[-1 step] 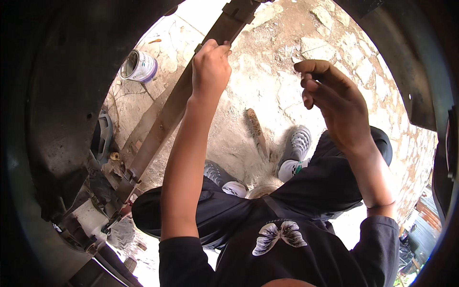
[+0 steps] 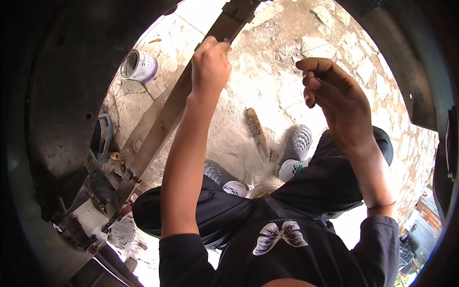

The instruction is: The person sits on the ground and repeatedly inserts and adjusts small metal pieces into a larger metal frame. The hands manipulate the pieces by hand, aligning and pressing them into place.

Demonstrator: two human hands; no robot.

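Note:
My left hand [image 2: 210, 64] is shut around a long rusty flat metal bar [image 2: 158, 129]. The bar looks like a leaf spring and runs diagonally from the lower left up to the top centre. My right hand [image 2: 334, 103] is raised to the right of the bar, clear of it. Its fingers are curled in toward the thumb, and I see nothing clearly in them. Below, I see my black shirt with a pale butterfly print [image 2: 279, 234] and my dark trousers.
A white paint can [image 2: 137, 65] stands on the stony ground at upper left. A wooden-handled tool [image 2: 256, 128] lies by my grey shoes [image 2: 299, 143]. Dark curved metal bodywork [image 2: 57, 95] surrounds the view, with greasy brackets [image 2: 95, 210] at the bar's lower end.

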